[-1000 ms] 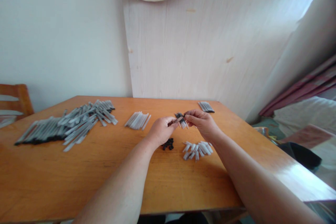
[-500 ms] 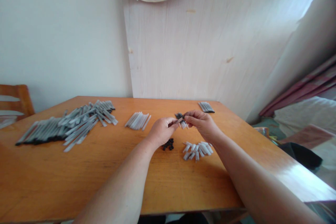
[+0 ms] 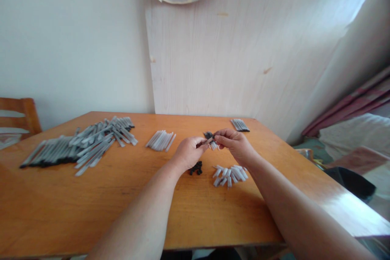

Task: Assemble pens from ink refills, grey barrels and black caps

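Above the middle of the table, my left hand is closed around a slim pen-like tube with a greyish body. The fingertips of my right hand pinch its dark far end, so the two hands nearly meet. Behind the fingers lies a small bunch of dark-tipped pieces, partly hidden. Small black plug-like parts are heaped below my left hand. Short whitish caps lie in a loose group under my right wrist. Left of the hands, several pale tubes rest side by side.
A large pile of grey-white pens with black ends spreads over the wooden table's left part. A small row of similar pens sits at the back right corner. A chair stands at left, and a black container is beyond the right edge.
Both hands keep nearly the same pose and hold on the tube. The whole view has shifted very slightly; the piles look unchanged.
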The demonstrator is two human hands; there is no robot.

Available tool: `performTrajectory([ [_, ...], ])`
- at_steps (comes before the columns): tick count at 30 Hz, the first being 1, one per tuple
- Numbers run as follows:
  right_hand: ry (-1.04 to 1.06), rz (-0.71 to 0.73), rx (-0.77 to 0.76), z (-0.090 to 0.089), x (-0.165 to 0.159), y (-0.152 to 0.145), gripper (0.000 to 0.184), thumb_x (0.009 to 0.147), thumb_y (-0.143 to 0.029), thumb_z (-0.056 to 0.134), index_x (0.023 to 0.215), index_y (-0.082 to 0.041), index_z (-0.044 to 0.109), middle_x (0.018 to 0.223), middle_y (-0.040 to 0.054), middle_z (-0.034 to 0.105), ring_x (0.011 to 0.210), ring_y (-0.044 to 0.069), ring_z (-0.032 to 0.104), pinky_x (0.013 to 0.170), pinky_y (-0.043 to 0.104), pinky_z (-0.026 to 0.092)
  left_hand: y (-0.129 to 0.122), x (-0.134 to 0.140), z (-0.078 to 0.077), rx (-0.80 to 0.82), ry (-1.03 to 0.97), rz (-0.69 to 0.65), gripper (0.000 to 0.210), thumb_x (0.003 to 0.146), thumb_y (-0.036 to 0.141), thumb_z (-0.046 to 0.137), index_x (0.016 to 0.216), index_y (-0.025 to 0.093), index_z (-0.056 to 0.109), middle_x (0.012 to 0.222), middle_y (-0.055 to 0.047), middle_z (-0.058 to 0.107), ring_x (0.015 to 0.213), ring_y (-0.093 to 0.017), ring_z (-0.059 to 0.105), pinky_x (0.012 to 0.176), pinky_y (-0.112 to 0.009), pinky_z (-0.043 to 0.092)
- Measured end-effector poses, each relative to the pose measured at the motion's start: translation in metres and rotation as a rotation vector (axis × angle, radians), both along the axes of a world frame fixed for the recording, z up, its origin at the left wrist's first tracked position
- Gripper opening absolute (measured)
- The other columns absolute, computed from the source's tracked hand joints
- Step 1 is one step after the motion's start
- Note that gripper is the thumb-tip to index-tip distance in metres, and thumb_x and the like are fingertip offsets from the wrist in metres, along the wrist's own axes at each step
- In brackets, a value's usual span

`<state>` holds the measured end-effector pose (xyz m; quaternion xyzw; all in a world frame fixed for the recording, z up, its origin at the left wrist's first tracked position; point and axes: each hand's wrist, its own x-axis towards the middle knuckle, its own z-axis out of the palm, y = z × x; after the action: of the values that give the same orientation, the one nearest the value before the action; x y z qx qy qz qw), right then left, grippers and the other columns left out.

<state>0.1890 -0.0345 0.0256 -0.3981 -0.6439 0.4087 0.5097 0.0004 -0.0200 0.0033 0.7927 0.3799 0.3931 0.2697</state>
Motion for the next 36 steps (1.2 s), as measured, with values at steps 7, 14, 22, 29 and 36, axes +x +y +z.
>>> performTrajectory([
  [7, -0.086, -0.025, 0.019, 0.0005, -0.0011, -0.0001, 0.021, 0.078, -0.038, 0.06, 0.081, -0.017, 0.061, 0.069, 0.0006, 0.06, 0.061, 0.011, 0.049, 0.059, 0.026, 0.039, -0.0007, 0.0001, 0.0012, 0.017, 0.011, 0.004, 0.032, 0.086, 0.041, 0.05, 0.096, 0.018, 0.071, 0.083, -0.003, 0.07, 0.078, -0.017, 0.06, 0.072, -0.026, 0.044],
  [14, -0.304, -0.085, 0.102, 0.0007, 0.001, -0.0007, 0.021, 0.083, -0.038, 0.053, 0.082, -0.018, 0.057, 0.069, 0.0001, 0.057, 0.059, 0.011, 0.045, 0.056, 0.025, 0.036, -0.0019, 0.0005, 0.002, 0.045, 0.054, 0.001, 0.031, 0.087, 0.04, 0.049, 0.092, 0.018, 0.07, 0.08, -0.003, 0.068, 0.075, -0.016, 0.058, 0.066, -0.025, 0.042],
  [22, -0.545, -0.176, 0.211, -0.0021, 0.0036, 0.0009, 0.021, 0.085, -0.036, 0.048, 0.075, -0.019, 0.052, 0.062, -0.003, 0.047, 0.058, 0.011, 0.04, 0.053, 0.024, 0.031, -0.0055, 0.0007, 0.0047, 0.089, 0.119, 0.0, 0.031, 0.086, 0.042, 0.05, 0.088, 0.019, 0.071, 0.083, -0.006, 0.07, 0.076, -0.018, 0.061, 0.066, -0.026, 0.042],
  [29, -0.597, -0.146, 0.233, 0.0008, 0.002, -0.0012, 0.035, 0.091, -0.045, 0.042, 0.067, -0.02, 0.047, 0.058, -0.003, 0.044, 0.056, 0.011, 0.041, 0.052, 0.025, 0.028, -0.0077, 0.0002, 0.0065, 0.134, 0.126, -0.007, 0.028, 0.085, 0.042, 0.054, 0.088, 0.02, 0.071, 0.084, -0.005, 0.07, 0.077, -0.018, 0.062, 0.068, -0.026, 0.042],
  [36, -0.477, -0.093, 0.179, -0.0026, 0.0054, 0.0026, 0.05, 0.092, -0.057, 0.031, 0.068, -0.018, 0.053, 0.06, -0.0003, 0.05, 0.057, 0.012, 0.046, 0.055, 0.025, 0.034, -0.0077, 0.0004, 0.0059, 0.097, 0.066, -0.033, 0.027, 0.086, 0.039, 0.053, 0.095, 0.021, 0.071, 0.091, -0.005, 0.072, 0.083, -0.018, 0.063, 0.07, -0.025, 0.044],
])
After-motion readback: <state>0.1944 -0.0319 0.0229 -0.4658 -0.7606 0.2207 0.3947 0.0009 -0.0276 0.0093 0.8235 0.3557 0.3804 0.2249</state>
